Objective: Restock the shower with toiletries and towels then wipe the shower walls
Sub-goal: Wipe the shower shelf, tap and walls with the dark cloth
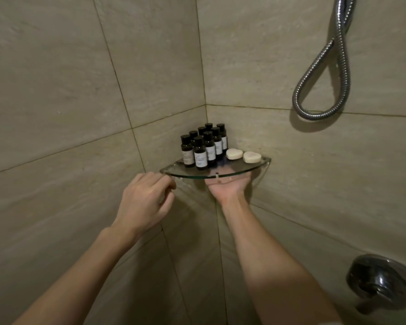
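Observation:
A glass corner shelf [234,172] is fixed where two beige tiled walls meet. Several small dark toiletry bottles [203,146] with white labels stand grouped at its back left. Two white heart-shaped soaps [243,155] lie side by side on its right part. My left hand [145,200] hovers just below the shelf's left front edge with loosely curled fingers and holds nothing. My right hand [230,186] is under the shelf, palm up, its fingers seen through the glass and partly hidden by it.
A chrome shower hose [324,73] hangs in a loop on the right wall. A dark round mixer valve with a lever [380,282] sits low on the right wall. Beige tiles [56,90] cover both walls.

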Demonstrator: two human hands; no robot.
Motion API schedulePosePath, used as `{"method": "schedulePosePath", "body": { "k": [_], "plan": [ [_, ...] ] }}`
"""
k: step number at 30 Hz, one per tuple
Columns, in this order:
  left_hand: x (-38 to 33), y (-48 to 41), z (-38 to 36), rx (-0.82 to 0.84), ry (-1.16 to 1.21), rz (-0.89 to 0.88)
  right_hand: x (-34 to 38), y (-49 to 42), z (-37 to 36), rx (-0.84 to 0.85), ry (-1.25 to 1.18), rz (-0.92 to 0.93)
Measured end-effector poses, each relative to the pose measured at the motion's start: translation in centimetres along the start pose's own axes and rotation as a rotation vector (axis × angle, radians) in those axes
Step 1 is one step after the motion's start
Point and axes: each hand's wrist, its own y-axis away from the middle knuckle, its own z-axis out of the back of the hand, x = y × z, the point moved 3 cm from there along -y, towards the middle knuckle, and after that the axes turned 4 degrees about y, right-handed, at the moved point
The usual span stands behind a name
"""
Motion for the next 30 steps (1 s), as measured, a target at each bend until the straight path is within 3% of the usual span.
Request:
{"method": "schedulePosePath", "body": {
  "k": [4, 11, 16, 20, 22, 24, 27, 30],
  "plan": [
    [0.5, -0.1, 0.4, 0.001, 0.005, 0.023, -0.8, -1.2, 0.4, 0.061, 0.016, -0.044],
    [0.4, -0.9, -0.3, -0.064, 0.095, 0.062, -3.2, 3.6, 2.1, -0.019, 0.004, -0.177],
    [-0.5, -0.9, -0.7, -0.113, 0.189, 0.045, -0.8, 9.5, 1.8, -0.127, 0.073, -0.128],
    [-1.4, -1.0, -0.3, -0.247, 0.368, 0.04, 3.1, 13.8, 2.1, -0.246, 0.293, -0.037],
    [-1.5, -1.4, 0.1, -0.307, 0.417, 0.034, 4.9, 15.5, 1.3, -0.26, 0.493, 0.114],
    [-1.4, -1.8, 0.4, -0.324, 0.431, 0.024, 6.2, 16.5, -0.5, -0.261, 0.794, 0.432],
    [-1.5, -2.1, 0.7, -0.339, 0.446, 0.016, 6.7, 15.7, -2.9, -0.106, 1.442, 0.969],
    [-1.5, -1.8, 1.0, -0.375, 0.491, 0.011, 5.7, 12.5, -2.8, -0.004, 2.134, 1.198]
  ]
}}
